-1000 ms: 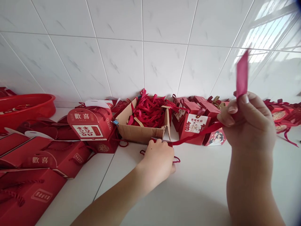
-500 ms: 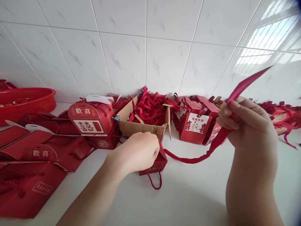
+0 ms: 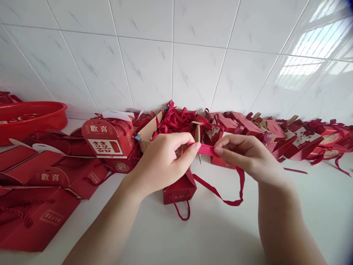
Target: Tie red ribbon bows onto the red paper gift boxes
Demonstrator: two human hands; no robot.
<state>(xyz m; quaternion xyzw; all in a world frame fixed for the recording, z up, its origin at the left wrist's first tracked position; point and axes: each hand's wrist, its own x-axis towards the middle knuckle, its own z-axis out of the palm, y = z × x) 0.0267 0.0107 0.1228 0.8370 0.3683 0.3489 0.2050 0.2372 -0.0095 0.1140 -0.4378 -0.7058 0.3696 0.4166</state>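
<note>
Both my hands meet over a small red gift box (image 3: 179, 190) standing on the white counter, its cord handle dangling in front. My left hand (image 3: 162, 162) is closed, thumb and finger pinching one end of a red ribbon (image 3: 207, 149). My right hand (image 3: 248, 156) pinches the same ribbon just to the right. The ribbon's slack loops down past my right wrist to the counter and back to the box. Behind my hands stands a cardboard box (image 3: 150, 129) heaped with red ribbons.
Flat and folded red gift boxes (image 3: 41, 180) lie stacked at the left, with a red basin (image 3: 33, 117) behind them. An assembled red box with white label (image 3: 108, 141) stands beside the cardboard box. A row of small finished boxes (image 3: 289, 138) lines the tiled wall at the right.
My right hand came down and left from its raised position, bringing the ribbon end to my left hand. My left hand lifted off the small box top and pinched the ribbon.
</note>
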